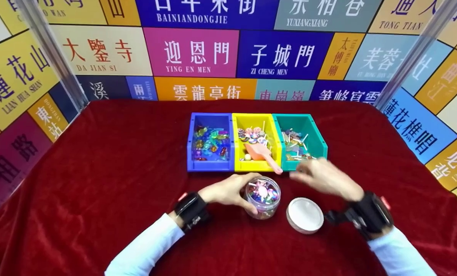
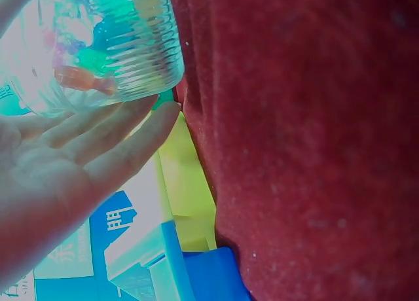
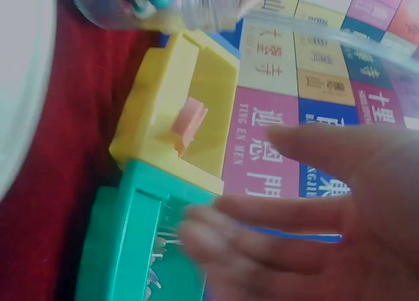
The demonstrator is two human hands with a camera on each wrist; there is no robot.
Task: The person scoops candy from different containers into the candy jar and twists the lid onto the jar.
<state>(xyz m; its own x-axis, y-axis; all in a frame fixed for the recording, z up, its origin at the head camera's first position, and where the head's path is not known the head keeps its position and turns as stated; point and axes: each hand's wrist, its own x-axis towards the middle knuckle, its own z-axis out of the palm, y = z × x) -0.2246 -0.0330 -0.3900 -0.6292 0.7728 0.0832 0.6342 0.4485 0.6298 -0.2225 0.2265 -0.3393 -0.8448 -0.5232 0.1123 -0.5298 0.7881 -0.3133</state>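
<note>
My left hand (image 1: 230, 190) holds a clear ribbed jar (image 1: 264, 210) around its side, thumb in front and fingers behind. Colourful wrapped candies and lollipops (image 1: 263, 191) fill the jar up near its open mouth. Just in front of the teal bin (image 1: 320, 147) hovers my right hand (image 1: 328, 178), blurred, with nothing in its fingers. In the right wrist view its thumb and fingers stand apart. A round white-faced lid (image 1: 305, 215) lies on the cloth to the right of the jar. Across the front of the yellow bin (image 1: 247, 166) rests a pink scoop (image 1: 265, 153), handle over the edge.
The blue bin (image 1: 210, 166) holds shiny coloured candies; the yellow and teal ones hold lollipops. All three bins stand joined in a row behind the jar. Dark red cloth (image 1: 129, 165) covers the table, with printed panels (image 1: 198, 53) and clear posts around it.
</note>
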